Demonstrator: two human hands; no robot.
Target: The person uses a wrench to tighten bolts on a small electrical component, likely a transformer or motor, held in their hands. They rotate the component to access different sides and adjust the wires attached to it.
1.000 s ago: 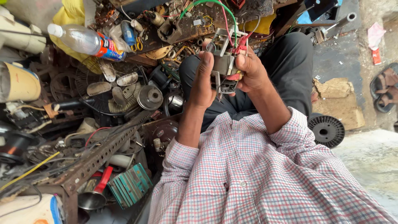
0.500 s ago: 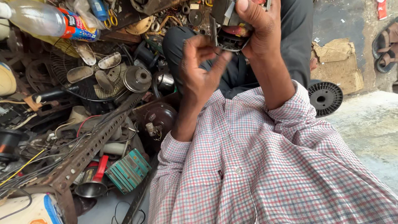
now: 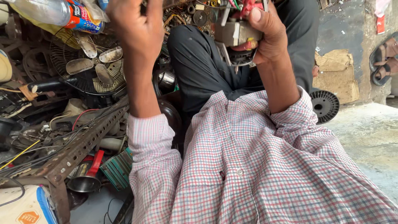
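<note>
My right hand [image 3: 269,37] is shut on a small grey metal electrical part [image 3: 236,35] with a dark round piece under it. Red and green wires [image 3: 244,6] rise from the part to the frame's top edge. I hold it above my dark trouser leg [image 3: 207,70]. My left hand [image 3: 134,33] is raised to the left of the part, apart from it. Its thumb is spread and nothing shows in its palm; the fingertips are cut off by the top edge. My checked shirt [image 3: 257,174] fills the lower frame.
Scrap lies piled on the left: a plastic bottle [image 3: 54,12], a fan with metal blades [image 3: 89,68], a rusty perforated angle bar [image 3: 78,147], a green finned part [image 3: 118,168], a metal funnel [image 3: 83,182]. On the right lie a black ribbed wheel [image 3: 324,105], cardboard [image 3: 336,74] and sandals [image 3: 383,60].
Both hands have come up and closer to the camera. My left hand let go of the part and moved left, away from it. The right hand keeps the part.
</note>
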